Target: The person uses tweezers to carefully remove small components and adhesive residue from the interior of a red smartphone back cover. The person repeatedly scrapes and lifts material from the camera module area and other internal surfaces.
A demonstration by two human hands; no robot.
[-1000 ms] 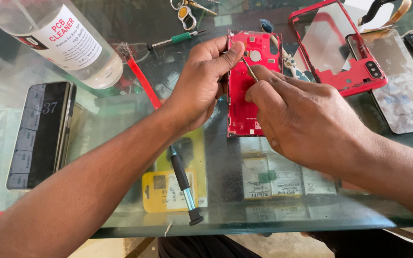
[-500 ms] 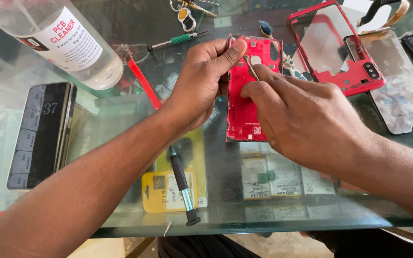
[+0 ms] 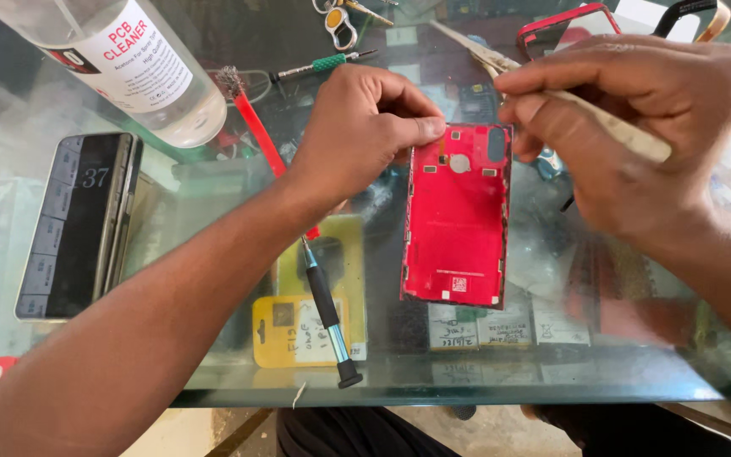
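A red phone back cover (image 3: pixel 457 216) lies flat, inner side up, near the bench's (image 3: pixel 484 385) front edge; pale tweezers (image 3: pixel 611 127) slant above its top.

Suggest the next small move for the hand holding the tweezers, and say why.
Probably lower the tweezers onto the top edge of the red phone back panel. The right hand holds them lifted above the panel, tips off to its upper left, while the left hand pins the panel's top-left corner to the glass table.
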